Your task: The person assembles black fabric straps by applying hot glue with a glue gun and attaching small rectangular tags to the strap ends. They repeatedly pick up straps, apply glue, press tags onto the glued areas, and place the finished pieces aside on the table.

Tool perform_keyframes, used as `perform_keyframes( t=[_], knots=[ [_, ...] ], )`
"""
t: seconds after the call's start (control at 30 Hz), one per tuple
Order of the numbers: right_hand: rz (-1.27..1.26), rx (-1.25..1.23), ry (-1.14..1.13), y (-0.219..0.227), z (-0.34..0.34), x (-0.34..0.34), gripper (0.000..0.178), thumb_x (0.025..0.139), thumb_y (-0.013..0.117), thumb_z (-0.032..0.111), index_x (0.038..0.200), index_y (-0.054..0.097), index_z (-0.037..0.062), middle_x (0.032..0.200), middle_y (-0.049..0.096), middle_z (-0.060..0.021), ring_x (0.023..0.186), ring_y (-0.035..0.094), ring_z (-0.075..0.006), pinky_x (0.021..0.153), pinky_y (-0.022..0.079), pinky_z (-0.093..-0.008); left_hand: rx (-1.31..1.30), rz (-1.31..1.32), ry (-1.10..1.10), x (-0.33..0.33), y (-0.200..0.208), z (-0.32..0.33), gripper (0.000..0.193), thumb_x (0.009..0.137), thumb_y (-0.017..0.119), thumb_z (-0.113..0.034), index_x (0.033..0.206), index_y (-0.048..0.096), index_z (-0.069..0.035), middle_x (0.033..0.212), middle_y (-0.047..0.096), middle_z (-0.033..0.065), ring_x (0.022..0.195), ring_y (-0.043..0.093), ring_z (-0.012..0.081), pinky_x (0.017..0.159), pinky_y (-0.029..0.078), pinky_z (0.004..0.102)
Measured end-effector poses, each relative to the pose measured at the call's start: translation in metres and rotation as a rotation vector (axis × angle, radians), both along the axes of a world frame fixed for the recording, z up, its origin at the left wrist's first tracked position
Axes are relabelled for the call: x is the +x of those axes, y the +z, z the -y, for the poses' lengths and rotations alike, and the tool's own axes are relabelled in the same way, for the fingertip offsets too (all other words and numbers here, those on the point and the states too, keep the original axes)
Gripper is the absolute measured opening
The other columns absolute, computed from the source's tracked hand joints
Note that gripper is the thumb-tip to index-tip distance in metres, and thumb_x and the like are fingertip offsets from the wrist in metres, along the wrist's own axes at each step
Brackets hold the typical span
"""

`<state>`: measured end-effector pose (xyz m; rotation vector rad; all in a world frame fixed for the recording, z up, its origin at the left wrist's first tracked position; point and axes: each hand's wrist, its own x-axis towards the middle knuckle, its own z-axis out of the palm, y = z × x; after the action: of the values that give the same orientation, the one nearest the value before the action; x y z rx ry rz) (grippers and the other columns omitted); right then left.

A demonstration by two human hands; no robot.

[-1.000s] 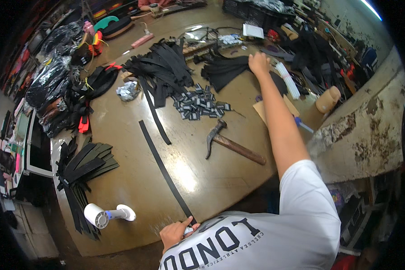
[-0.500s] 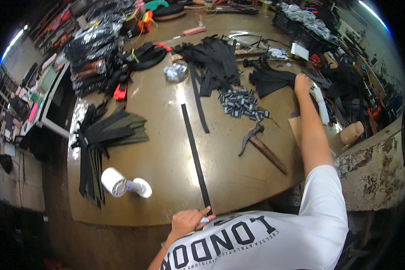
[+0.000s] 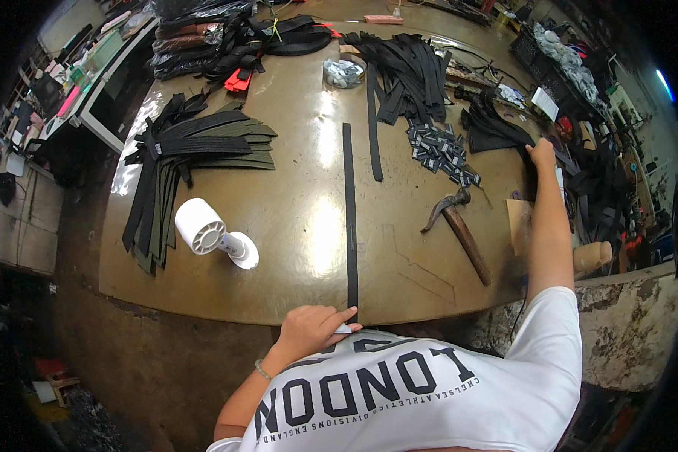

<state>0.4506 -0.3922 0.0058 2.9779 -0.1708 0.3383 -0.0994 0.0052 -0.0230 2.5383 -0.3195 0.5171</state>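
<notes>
A single black webbing strap (image 3: pixel 350 218) lies lengthwise across the table, its near end at the front edge. My left hand (image 3: pixel 314 329) pinches that near end between forefinger and thumb. A small whitish piece (image 3: pixel 343 329) also shows among those fingers; its kind is unclear. At the right, my outstretched right hand (image 3: pixel 542 154) closes on the near end of a bundle of black straps (image 3: pixel 497 129). Nearby are a hammer (image 3: pixel 463 233) with a wooden handle and a pile of small dark labels (image 3: pixel 441 153). A larger heap of black straps (image 3: pixel 407 71) lies farther back.
A white handheld fan (image 3: pixel 202 226) stands at the left on the table (image 3: pixel 279 279), near crossed black and olive straps (image 3: pixel 188 151). Farther back are a clear bag (image 3: pixel 344 74) and plastic-wrapped stacks (image 3: pixel 188 45). A cardboard roll (image 3: pixel 593 257) lies at the right edge.
The view has shifted, so the table's contents sit lower toward the head and farther right. My left hand stays at the strap's near end, and my right hand remains at the bundle.
</notes>
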Motion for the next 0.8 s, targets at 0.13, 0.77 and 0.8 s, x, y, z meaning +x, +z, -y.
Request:
perform_keyframes(
  t=[0.13, 0.77, 0.8],
  knots=[
    [0.042, 0.037, 0.06, 0.029, -0.008, 0.001, 0.038, 0.082, 0.076, 0.029, 0.106, 0.063, 0.0021, 0.109, 0.068, -0.0198, 0.109, 0.063, -0.0391, 0.086, 0.053, -0.0472, -0.02, -0.01, -0.004, 0.0, 0.0, 0.0, 0.029, 0.081, 0.075, -0.038, 0.097, 0.072, -0.014, 0.059, 0.052, -0.0018, 0.051, 0.054, 0.0146, 0.047, 0.042, 0.0283],
    [-0.644, 1.127, 0.847, 0.068, -0.254, -0.36, 0.024, 0.09, 0.068, 0.014, 0.111, 0.065, 0.0026, 0.085, 0.071, -0.0122, 0.075, 0.066, -0.0157, 0.07, 0.051, -0.03, -0.08, -0.006, -0.004, -0.001, -0.015, 0.0, 0.031, 0.08, 0.076, -0.037, 0.102, 0.071, -0.015, 0.06, 0.052, -0.0019, 0.051, 0.054, 0.0142, 0.047, 0.043, 0.028],
    [-0.685, 1.096, 0.692, 0.047, -0.263, -0.367, 0.024, 0.09, 0.069, 0.013, 0.111, 0.066, 0.0026, 0.083, 0.071, -0.0134, 0.073, 0.066, -0.0155, 0.069, 0.051, -0.0294, -0.077, -0.009, 0.003, -0.002, -0.014, 0.0, 0.031, 0.08, 0.076, -0.036, 0.102, 0.071, -0.015, 0.06, 0.052, -0.002, 0.051, 0.054, 0.0142, 0.047, 0.043, 0.028]
  ],
)
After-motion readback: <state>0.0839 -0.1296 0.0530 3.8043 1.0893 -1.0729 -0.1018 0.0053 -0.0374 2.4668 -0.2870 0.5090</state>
